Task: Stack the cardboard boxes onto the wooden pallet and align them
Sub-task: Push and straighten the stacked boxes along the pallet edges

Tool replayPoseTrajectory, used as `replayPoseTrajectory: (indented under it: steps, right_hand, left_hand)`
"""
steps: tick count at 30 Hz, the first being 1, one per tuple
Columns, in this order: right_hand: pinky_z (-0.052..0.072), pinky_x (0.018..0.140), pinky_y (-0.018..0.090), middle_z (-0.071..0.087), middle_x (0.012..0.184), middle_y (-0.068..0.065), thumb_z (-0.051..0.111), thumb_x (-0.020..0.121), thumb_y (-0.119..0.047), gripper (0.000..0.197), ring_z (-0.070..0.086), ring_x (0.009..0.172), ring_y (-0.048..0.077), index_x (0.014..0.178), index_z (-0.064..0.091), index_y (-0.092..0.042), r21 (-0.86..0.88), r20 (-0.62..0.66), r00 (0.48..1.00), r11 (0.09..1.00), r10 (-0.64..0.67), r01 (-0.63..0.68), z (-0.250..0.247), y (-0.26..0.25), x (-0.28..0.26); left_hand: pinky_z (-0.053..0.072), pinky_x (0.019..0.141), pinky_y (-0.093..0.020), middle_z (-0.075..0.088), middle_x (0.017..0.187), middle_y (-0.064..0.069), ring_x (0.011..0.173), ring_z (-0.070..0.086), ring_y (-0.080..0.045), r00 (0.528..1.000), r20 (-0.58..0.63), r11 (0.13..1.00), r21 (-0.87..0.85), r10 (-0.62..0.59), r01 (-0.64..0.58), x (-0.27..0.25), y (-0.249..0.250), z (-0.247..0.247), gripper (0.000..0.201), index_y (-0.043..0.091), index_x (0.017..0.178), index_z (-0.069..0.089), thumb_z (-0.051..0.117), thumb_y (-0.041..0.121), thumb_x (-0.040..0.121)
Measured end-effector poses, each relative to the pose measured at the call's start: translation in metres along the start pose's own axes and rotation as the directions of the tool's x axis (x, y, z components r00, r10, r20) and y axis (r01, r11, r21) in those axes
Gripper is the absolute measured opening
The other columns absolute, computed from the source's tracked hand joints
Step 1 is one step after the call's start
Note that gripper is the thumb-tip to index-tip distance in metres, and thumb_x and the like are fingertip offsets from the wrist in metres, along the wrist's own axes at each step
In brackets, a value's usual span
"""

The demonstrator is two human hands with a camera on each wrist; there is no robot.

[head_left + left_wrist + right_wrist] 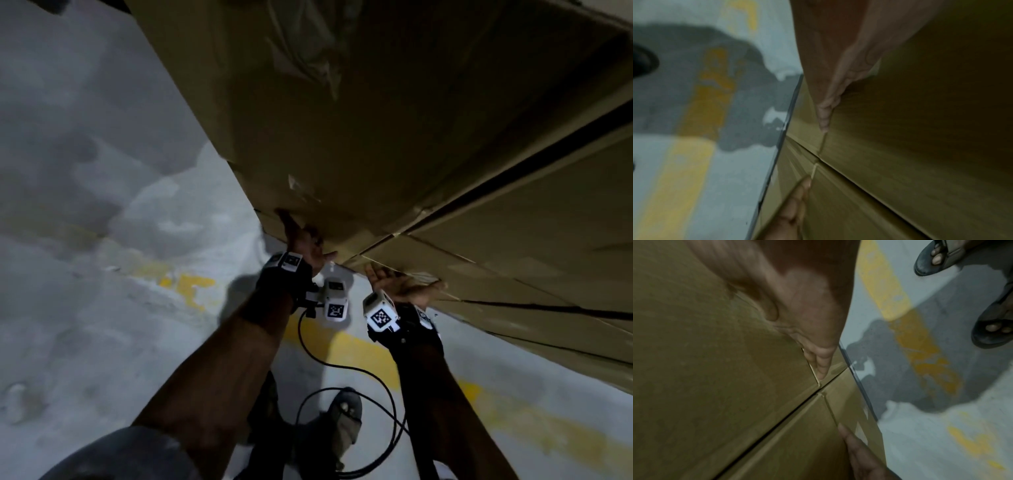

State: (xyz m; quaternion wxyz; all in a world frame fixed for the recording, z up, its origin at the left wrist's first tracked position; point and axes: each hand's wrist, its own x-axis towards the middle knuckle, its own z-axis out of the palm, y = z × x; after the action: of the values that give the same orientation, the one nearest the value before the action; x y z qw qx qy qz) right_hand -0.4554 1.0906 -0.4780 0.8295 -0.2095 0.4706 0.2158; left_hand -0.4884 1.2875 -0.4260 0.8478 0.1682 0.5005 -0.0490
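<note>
the cardboard box (342,120) hangs tilted above the grey floor (85,308), carried by its underside near the taped seam (462,192); no pallet is in view. the left hand (301,243) presses up with straight fingers (825,113) at the near left flap edge, and the right hand (400,287) lies flat, fingers (821,365) extended, just right of it. both palms sit close together near one end, so spreading them wider along the underside would likely steady the load. the dangling cable (342,370) and the yellow floor line (376,346) sit by the sandalled foot (344,414); step carefully.
</note>
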Motion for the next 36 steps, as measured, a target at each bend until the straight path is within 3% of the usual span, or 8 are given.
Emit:
replayPoseTrajectory:
  steps: [4,8,16,20,25,28,33,36]
  right_hand:
    - [0.022,0.122,0.063,0.018,0.168,0.024,0.023,0.076,-0.099,0.124,0.023,0.153,0.044,0.165,0.016,-0.014,-0.003,-0.004,1.0,1.0,-0.006,0.006,0.005,0.001,-0.004]
    - [0.023,0.121,0.063,0.02,0.168,0.021,0.025,0.078,-0.097,0.118,0.024,0.153,0.043,0.164,0.021,-0.017,0.012,-0.003,1.0,1.0,-0.025,0.025,0.008,0.002,-0.006]
    - [0.029,0.115,0.059,0.024,0.168,0.02,0.02,0.082,-0.095,0.115,0.029,0.151,0.043,0.164,0.021,-0.015,-0.07,-0.094,0.996,0.997,0.003,-0.01,0.017,0.002,-0.021]
    - [0.025,0.121,0.056,0.021,0.168,0.022,0.021,0.09,-0.087,0.107,0.027,0.153,0.041,0.165,0.014,-0.01,-0.11,-0.056,0.998,0.994,0.012,-0.018,0.035,0.006,-0.076]
    - [0.024,0.122,0.059,0.024,0.165,0.028,0.024,0.095,-0.08,0.104,0.027,0.152,0.044,0.163,0.012,-0.003,-0.002,0.013,0.998,0.998,0.06,-0.06,0.064,-0.007,-0.163]
    - [0.022,0.122,0.059,0.021,0.166,0.027,0.024,0.097,-0.078,0.101,0.024,0.153,0.043,0.162,0.011,-0.002,0.042,0.036,0.998,0.998,0.045,-0.046,0.086,-0.015,-0.212]
    - [0.016,0.124,0.059,0.013,0.169,0.025,0.023,0.097,-0.077,0.1,0.017,0.155,0.045,0.164,0.008,-0.004,0.109,0.078,0.996,0.993,0.035,-0.043,0.118,-0.024,-0.249]
    - [0.013,0.123,0.061,0.009,0.17,0.024,0.023,0.095,-0.08,0.101,0.013,0.156,0.044,0.164,0.005,-0.008,0.087,0.073,0.996,0.995,0.041,-0.048,0.126,-0.023,-0.251]
  left_hand:
    - [0.017,0.124,-0.062,0.011,0.173,-0.009,0.158,0.017,-0.032,1.0,-0.014,0.999,-0.034,0.019,-0.019,0.008,-0.003,0.002,0.119,0.023,0.166,0.004,0.018,0.1,0.077]
    - [0.022,0.123,-0.058,0.024,0.17,-0.01,0.153,0.031,-0.032,0.999,-0.023,0.999,-0.035,0.034,-0.035,0.014,-0.004,0.0,0.118,0.02,0.166,0.011,0.018,0.099,0.079]
    - [0.019,0.124,-0.062,0.021,0.171,-0.011,0.156,0.024,-0.034,1.0,-0.009,0.997,-0.077,-0.01,0.01,0.008,-0.001,0.0,0.117,0.02,0.166,0.013,0.023,0.098,0.08]
    - [0.023,0.12,-0.064,0.024,0.169,-0.013,0.155,0.024,-0.036,1.0,-0.005,0.993,-0.116,0.014,-0.014,-0.04,0.01,0.014,0.11,0.012,0.165,0.017,0.027,0.09,0.088]
    - [0.03,0.112,-0.059,0.032,0.165,-0.019,0.153,0.028,-0.039,0.994,-0.009,0.973,-0.202,0.107,-0.107,-0.135,0.051,0.041,0.089,0.001,0.161,0.026,0.024,0.069,0.103]
    - [0.03,0.118,-0.058,0.036,0.162,-0.021,0.148,0.035,-0.042,0.994,-0.022,0.973,-0.2,0.109,-0.111,-0.187,0.073,0.058,0.083,0.0,0.157,0.035,0.025,0.064,0.105]
    - [0.036,0.11,-0.063,0.05,0.151,-0.018,0.143,0.044,-0.039,0.991,-0.016,0.981,-0.135,0.136,-0.137,-0.223,0.087,0.08,0.08,0.011,0.154,0.046,0.028,0.069,0.102]
    - [0.032,0.102,-0.071,0.041,0.158,-0.014,0.145,0.038,-0.041,0.993,0.003,0.989,-0.098,0.116,-0.115,-0.22,0.084,0.083,0.083,0.023,0.161,0.035,0.024,0.077,0.098]
